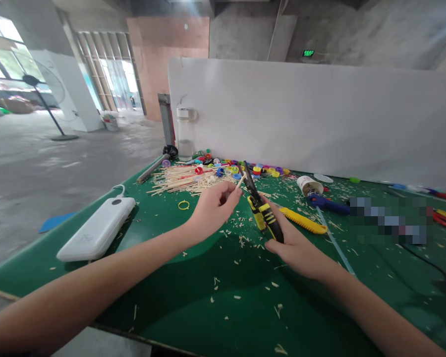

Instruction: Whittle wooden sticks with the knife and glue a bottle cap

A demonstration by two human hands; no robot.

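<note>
At the centre of the frame, the left hand holds a stick, its grip pinched together on the lower end. Its forearm comes from the lower left corner and slants up over the counter, back of the hand toward the camera, fingers curled in. The stick leans up and to the right, its far end at the jaws of the pliers; whether they touch it I cannot tell.

Just right of centre, the right hand has its grip clamped on the black and yellow handles, the tool tilted up and leftward. That forearm runs up from the lower right corner, its wrist low, near the counter.

Beyond the left hand lies a heap of sticks, with coloured caps on and behind it. A yellow ring sits left of that hand, and a power bank farther left. Right of the pliers lies a yellow knife; a cup is tipped over behind it.
</note>
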